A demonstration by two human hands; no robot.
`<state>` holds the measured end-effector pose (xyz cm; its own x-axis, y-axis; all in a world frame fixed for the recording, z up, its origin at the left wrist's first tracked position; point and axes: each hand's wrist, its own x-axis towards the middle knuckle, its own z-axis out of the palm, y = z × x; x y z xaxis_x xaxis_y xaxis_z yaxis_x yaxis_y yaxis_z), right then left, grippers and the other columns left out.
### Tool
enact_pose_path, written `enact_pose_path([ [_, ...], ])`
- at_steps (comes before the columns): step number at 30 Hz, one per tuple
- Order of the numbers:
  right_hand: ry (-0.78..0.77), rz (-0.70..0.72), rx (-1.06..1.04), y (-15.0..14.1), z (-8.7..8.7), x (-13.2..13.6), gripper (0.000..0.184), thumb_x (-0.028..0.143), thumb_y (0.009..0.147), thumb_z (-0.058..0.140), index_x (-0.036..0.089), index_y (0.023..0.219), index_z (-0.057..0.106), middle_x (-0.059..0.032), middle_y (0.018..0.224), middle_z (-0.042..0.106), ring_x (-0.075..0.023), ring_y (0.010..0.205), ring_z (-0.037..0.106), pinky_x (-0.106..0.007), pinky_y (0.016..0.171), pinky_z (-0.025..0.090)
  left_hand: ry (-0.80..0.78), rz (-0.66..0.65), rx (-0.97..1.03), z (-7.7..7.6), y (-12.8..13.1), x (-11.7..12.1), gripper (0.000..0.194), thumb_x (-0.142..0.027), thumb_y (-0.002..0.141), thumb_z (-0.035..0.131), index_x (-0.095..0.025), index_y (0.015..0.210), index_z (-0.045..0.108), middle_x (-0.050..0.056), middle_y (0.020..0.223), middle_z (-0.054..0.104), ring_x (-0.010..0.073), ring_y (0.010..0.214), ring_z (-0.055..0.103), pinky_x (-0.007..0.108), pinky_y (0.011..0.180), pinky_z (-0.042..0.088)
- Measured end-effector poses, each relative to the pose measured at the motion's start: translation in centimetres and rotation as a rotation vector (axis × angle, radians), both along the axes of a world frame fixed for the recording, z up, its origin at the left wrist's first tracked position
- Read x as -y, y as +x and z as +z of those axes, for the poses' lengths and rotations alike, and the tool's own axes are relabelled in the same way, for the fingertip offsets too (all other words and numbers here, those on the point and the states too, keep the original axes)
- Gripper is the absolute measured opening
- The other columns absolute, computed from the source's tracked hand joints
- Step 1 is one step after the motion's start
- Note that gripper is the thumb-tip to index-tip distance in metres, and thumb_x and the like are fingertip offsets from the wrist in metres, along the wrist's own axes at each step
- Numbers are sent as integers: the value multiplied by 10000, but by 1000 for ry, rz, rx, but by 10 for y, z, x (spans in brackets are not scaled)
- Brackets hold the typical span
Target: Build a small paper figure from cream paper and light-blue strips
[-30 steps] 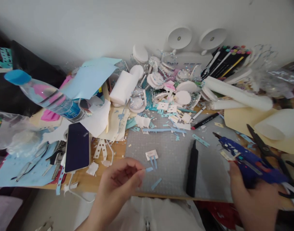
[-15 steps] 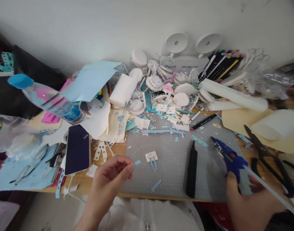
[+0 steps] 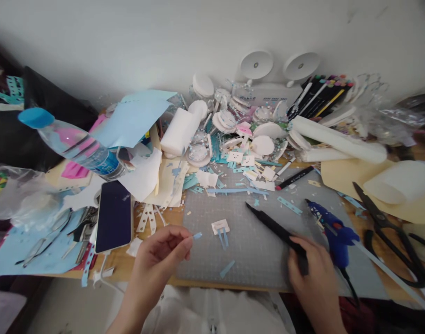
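Note:
My left hand (image 3: 167,260) pinches a small blue paper strip (image 3: 197,235) between thumb and fingertips, over the left edge of the grey cutting mat (image 3: 254,260). My right hand (image 3: 313,273) is closed round the rear of the black tweezers (image 3: 273,225), whose tips point up and left, low over the mat. Between the hands lies a small white paper rectangle (image 3: 220,227) with two blue strips attached to it. A loose blue strip (image 3: 227,269) lies nearer the front edge. The blue glue gun (image 3: 332,232) rests to the right of my right hand, untouched.
Black scissors (image 3: 386,222) lie at the right. A phone (image 3: 113,215) and a tilted water bottle (image 3: 76,148) are at the left. Paper scraps, a black pen (image 3: 296,177) and a pile of white discs (image 3: 226,118) crowd the back.
My right hand has let go of the glue gun and moved left to grip the tweezers, which have swung from upright to slanting left. My left hand still holds the blue strip.

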<state>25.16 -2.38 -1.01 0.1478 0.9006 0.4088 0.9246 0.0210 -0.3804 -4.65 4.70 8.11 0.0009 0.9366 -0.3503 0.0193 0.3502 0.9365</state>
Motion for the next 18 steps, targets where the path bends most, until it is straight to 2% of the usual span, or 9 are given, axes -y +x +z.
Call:
enact_pose_path([
  [2, 59, -37, 54, 0, 6, -7, 231, 221, 893, 514, 171, 1109, 582, -147, 1127, 598, -299, 1061, 571, -506, 917, 460, 5, -46, 0, -4, -4, -1, 122, -306, 805, 704, -191, 769, 697, -20, 645, 628, 98, 603, 556, 176, 585, 441],
  [4, 98, 12, 58, -10, 14, -15, 251, 194, 876, 553, 192, 1125, 588, -140, 1160, 589, -295, 1076, 569, -497, 928, 456, 8, -87, -5, -6, -7, -1, 131, -318, 816, 700, -193, 779, 699, -17, 657, 636, 100, 613, 565, 176, 593, 452],
  [6, 57, 196, -1, -28, 22, -27, 297, 167, 880, 555, 231, 1169, 568, -116, 1150, 587, -271, 1057, 574, -465, 913, 473, 9, -112, -14, -7, -8, -1, 125, -325, 825, 696, -201, 817, 712, -12, 678, 647, 103, 635, 580, 178, 609, 465],
  [8, -81, 423, -103, -48, 28, -42, 340, 164, 902, 528, 247, 1232, 536, -110, 1166, 567, -258, 1088, 552, -445, 928, 478, 9, -135, -19, -6, -9, 0, 138, -330, 820, 701, -214, 889, 728, -4, 712, 668, 112, 653, 594, 187, 620, 479],
  [10, -261, 574, -193, -64, 31, -58, 357, 173, 912, 524, 230, 1264, 523, -121, 1211, 539, -265, 1147, 507, -455, 976, 451, 15, -153, -31, -6, -11, 1, 178, -337, 809, 710, -220, 940, 736, 10, 761, 690, 121, 672, 605, 201, 634, 491],
  [13, -413, 636, -293, -77, 31, -78, 313, 141, 887, 546, 197, 1194, 573, -130, 1210, 528, -289, 1153, 466, -495, 1000, 401, 11, -192, -54, -5, -17, 1, 185, -364, 809, 708, -216, 916, 737, 13, 749, 687, 124, 673, 598, 200, 615, 474],
  [18, -457, 632, -423, -79, 29, -90, 155, 90, 836, 573, 187, 953, 604, -100, 1073, 554, -275, 1061, 471, -475, 948, 388, 22, -265, -52, 0, -26, -4, 170, -358, 815, 708, -197, 868, 710, -4, 728, 655, 112, 685, 584, 197, 637, 453],
])
